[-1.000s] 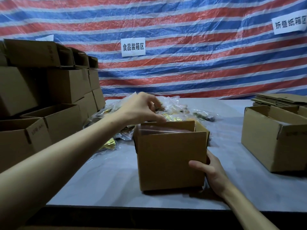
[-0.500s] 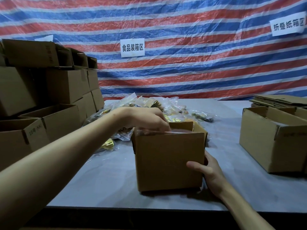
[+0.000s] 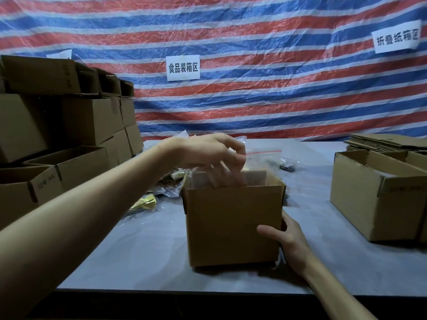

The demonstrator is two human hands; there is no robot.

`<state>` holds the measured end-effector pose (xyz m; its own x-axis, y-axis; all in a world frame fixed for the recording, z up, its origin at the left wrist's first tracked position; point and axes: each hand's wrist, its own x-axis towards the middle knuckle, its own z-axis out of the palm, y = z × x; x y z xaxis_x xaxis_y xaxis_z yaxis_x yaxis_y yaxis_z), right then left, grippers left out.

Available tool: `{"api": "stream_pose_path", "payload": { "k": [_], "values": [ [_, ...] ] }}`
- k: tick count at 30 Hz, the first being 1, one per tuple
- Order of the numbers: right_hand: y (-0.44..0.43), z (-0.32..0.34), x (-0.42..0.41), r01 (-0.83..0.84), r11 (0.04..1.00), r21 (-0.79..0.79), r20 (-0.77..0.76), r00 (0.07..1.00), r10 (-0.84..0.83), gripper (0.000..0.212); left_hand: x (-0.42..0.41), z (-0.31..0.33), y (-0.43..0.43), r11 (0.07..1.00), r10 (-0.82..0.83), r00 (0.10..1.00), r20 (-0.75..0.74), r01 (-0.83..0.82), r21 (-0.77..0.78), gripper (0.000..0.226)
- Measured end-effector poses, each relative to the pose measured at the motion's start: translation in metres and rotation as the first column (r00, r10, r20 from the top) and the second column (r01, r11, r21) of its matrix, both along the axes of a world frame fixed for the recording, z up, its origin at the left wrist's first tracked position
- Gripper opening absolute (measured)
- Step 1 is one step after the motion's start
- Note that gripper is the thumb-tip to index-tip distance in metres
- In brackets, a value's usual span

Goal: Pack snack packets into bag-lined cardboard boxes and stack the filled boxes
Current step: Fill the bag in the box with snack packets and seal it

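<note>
A worker's right hand (image 3: 288,241) steadies a cardboard box (image 3: 231,225) at the centre of the frame, thumb laid across the front face and fingers curled round the right side wall, out of sight. Above the open top, the left hand (image 3: 208,151) has risen from the rim, where it was pressed low 0.5 s ago, and now draws a clear bag (image 3: 261,162) with a red seal strip up out of the mouth. Thumb and forefinger appear to pinch the bag's top edge, though the remaining fingers are blurred by motion behind the plastic. The lift suggests the liner is being opened out and seated, so the box is likely not yet ready for filling; no packet can be seen inside it. The snack packets (image 3: 143,203) wait in a loose heap on the grey bench (image 3: 138,262) just behind and left of the box, none in either hand. At the left of the frame, stacked boxes (image 3: 69,121) rise in rows; at the right, 1 open box (image 3: 369,204) sits before a pile of flattened cartons (image 3: 388,142). A red, white and blue striped tarpaulin (image 3: 254,100) with paper signs (image 3: 183,68) closes the background.
</note>
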<state>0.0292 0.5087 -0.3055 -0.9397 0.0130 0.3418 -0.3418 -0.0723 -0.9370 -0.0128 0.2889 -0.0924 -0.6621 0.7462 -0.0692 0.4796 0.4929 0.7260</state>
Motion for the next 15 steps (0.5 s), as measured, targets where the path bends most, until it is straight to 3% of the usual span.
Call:
{"api": "stream_pose_path", "payload": {
  "k": [5,10,12,15],
  "values": [
    [0.0,0.0,0.001,0.0,1.0,-0.006,0.007,1.0,0.0,0.074,-0.003,0.007,-0.011,0.989,-0.069,0.98,0.185,0.043,0.142,0.018],
    [0.0,0.0,0.001,0.006,1.0,0.004,0.005,1.0,-0.006,0.065,-0.016,-0.018,-0.011,0.988,-0.006,0.953,0.302,-0.041,0.15,0.016],
    [0.0,0.0,0.001,0.004,1.0,0.009,0.005,1.0,-0.004,0.067,-0.022,-0.03,-0.008,0.992,0.079,0.968,0.239,-0.099,0.072,0.015],
    [0.0,0.001,0.001,-0.002,1.0,0.002,0.006,1.0,0.002,0.07,-0.029,-0.04,-0.003,0.983,0.111,0.993,0.029,-0.105,-0.15,0.016]
  ]
}}
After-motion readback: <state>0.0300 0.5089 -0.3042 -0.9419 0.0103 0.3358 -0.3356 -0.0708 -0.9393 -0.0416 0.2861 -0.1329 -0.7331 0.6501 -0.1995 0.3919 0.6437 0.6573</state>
